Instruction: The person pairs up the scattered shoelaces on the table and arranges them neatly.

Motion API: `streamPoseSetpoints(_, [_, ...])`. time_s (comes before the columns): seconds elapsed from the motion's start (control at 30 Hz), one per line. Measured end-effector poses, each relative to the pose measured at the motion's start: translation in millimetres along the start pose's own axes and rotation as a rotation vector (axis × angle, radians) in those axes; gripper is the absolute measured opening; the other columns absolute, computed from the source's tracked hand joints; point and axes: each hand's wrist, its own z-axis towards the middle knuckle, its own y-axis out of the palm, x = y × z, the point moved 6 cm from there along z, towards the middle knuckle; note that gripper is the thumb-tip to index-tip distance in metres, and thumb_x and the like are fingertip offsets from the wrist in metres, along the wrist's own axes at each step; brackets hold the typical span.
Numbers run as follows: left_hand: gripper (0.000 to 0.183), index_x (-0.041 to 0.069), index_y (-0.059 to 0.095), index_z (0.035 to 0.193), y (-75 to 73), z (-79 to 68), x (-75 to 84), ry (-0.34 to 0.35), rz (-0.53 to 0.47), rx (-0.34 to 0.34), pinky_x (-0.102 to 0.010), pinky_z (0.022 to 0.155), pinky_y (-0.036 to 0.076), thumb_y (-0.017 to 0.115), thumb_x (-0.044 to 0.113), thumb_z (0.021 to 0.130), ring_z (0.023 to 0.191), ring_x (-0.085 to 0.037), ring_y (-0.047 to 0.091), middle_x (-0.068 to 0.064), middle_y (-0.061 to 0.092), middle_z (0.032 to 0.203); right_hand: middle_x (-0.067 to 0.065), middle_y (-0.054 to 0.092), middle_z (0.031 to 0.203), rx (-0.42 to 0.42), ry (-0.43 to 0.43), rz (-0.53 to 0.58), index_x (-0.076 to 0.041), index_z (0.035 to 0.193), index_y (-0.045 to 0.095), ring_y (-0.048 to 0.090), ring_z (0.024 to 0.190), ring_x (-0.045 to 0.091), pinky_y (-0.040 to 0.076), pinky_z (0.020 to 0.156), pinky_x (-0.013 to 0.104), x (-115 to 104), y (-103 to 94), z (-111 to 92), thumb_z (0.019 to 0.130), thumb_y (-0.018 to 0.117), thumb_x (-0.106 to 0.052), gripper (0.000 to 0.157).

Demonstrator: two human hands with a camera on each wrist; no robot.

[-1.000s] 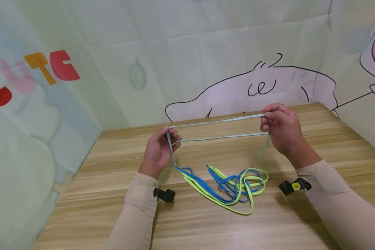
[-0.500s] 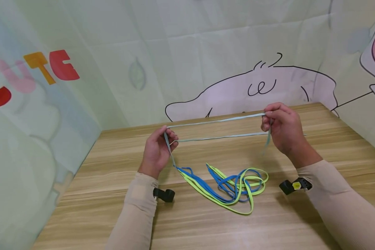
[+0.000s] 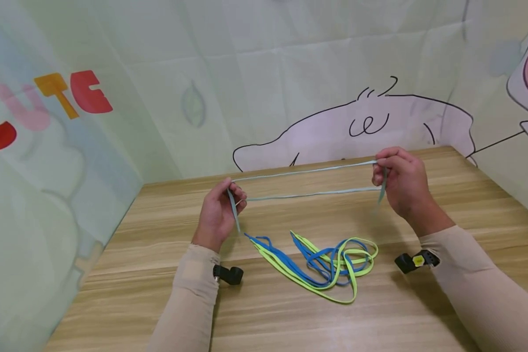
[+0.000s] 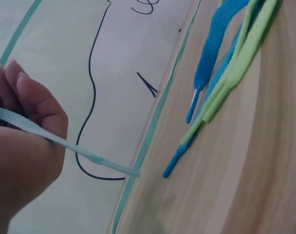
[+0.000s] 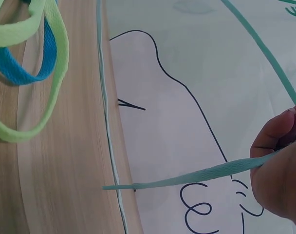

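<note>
A flat light-teal shoelace [image 3: 305, 171] stretches almost straight between both hands above the table. My left hand [image 3: 217, 212] pinches it at the thumb and fingertips, and a short tipped tail hangs below, plain in the left wrist view. At the other side my right hand [image 3: 402, 181] pinches the same lace, its tail [image 5: 201, 174] dangling with a tip. Another light-teal strand [image 3: 308, 194] runs across lower down, apparently along the table, passing behind both hands. Nearer me lies a loose bundle of blue laces [image 3: 286, 259] and yellow-green laces [image 3: 354, 283], looped at the right.
The wood-grain table [image 3: 158, 303] carries everything. A printed cloth backdrop [image 3: 264, 98] rises at its back and left edges. Black wrist cameras sit on the left cuff [image 3: 229, 275] and the right cuff [image 3: 415, 261].
The left hand has shifted slightly left and the right hand slightly right, drawing the lace wider. The left tail has moved away from the blue lace tips. The bundle stays put.
</note>
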Motion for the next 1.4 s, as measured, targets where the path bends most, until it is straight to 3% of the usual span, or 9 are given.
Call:
streamPoseSetpoints(0.2, [0.034, 0.014, 0.061, 0.077, -5.4, 1.5, -2.1, -0.01, 0.061, 0.039, -0.024, 0.068, 0.046, 0.048, 0.026, 0.106, 0.074, -0.014, 0.057, 0.002, 0.059, 0.076, 0.007, 0.06, 0.072, 0.031, -0.002, -0.043, 0.001, 0.085, 0.062, 0.049, 0.058, 0.017, 0.045, 0.054, 0.024, 0.0, -2.4, -0.7, 0.096, 0.045, 0.008, 0.022])
streamPoseSetpoints(0.4, [0.035, 0.014, 0.061, 0.077, -8.1, 2.5, -1.1, -0.004, 0.061, 0.064, -0.024, 0.068, 0.046, 0.048, 0.027, 0.107, 0.072, -0.014, 0.058, 0.002, 0.06, 0.074, 0.007, 0.06, 0.072, 0.084, 0.0, -0.112, 0.002, 0.087, 0.062, 0.049, 0.057, 0.016, 0.046, 0.053, 0.024, 0.8, -8.8, 1.8, 0.095, 0.047, 0.007, 0.018])
streamPoseSetpoints(0.73, [0.032, 0.012, 0.061, 0.079, -12.4, 3.8, -3.7, -0.018, 0.095, 0.077, -0.025, 0.069, 0.046, 0.051, 0.027, 0.105, 0.073, -0.015, 0.059, 0.001, 0.06, 0.076, 0.006, 0.061, 0.075, 0.147, 0.082, -0.175, -0.003, 0.088, 0.065, 0.052, 0.059, 0.015, 0.049, 0.054, 0.024, 8.6, -25.5, 6.3, 0.098, 0.051, 0.002, 0.018])
streamPoseSetpoints(1.03, [0.027, 0.014, 0.06, 0.081, -22.6, 5.4, -6.6, -0.085, 0.2, 0.12, -0.026, 0.072, 0.047, 0.054, 0.029, 0.103, 0.076, -0.013, 0.062, 0.003, 0.062, 0.078, 0.004, 0.062, 0.075, 0.199, 0.093, -0.241, -0.003, 0.089, 0.066, 0.053, 0.058, 0.014, 0.05, 0.054, 0.023, 7.7, -34.9, 7.0, 0.098, 0.051, 0.001, 0.018])
streamPoseSetpoints(1.2, [0.028, 0.013, 0.058, 0.08, -23.9, 2.6, -7.0, -0.131, 0.208, 0.158, -0.026, 0.071, 0.047, 0.053, 0.027, 0.104, 0.075, -0.016, 0.062, 0.001, 0.063, 0.077, 0.004, 0.063, 0.073, 0.209, 0.095, -0.222, -0.003, 0.088, 0.067, 0.053, 0.057, 0.014, 0.049, 0.053, 0.023, 7.2, -38.4, 8.5, 0.097, 0.052, 0.002, 0.019])
streamPoseSetpoints(1.4, [0.028, 0.013, 0.057, 0.082, -25.7, 3.7, -7.9, -0.149, 0.237, 0.157, -0.025, 0.068, 0.047, 0.05, 0.027, 0.105, 0.075, -0.016, 0.062, 0.0, 0.063, 0.077, 0.005, 0.063, 0.07, 0.234, 0.09, -0.168, -0.004, 0.085, 0.068, 0.054, 0.054, 0.014, 0.049, 0.05, 0.023, 9.3, -45.8, 10.9, 0.096, 0.051, 0.006, 0.022])
